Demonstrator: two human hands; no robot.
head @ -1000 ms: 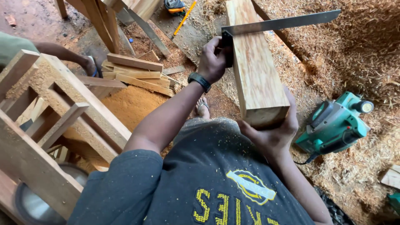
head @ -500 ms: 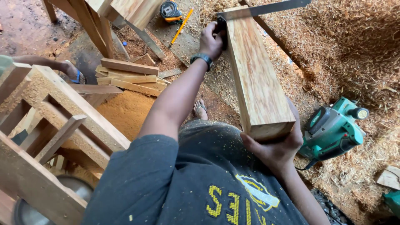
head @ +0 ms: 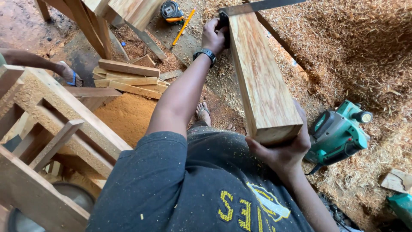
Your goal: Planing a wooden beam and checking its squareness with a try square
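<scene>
The wooden beam (head: 262, 81) runs up the frame's centre, its near end cupped in the right hand (head: 281, 152). At the top, the outstretched left hand (head: 213, 38) grips a metal square (head: 257, 6) against the beam's far end.

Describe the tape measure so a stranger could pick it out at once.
Start at the long wooden beam that the person props up, then look to the floor left of its far end, past the left hand. The tape measure lies there beside a yellow pencil. It is the only small, rounded black-and-orange case among wood offcuts.
</scene>
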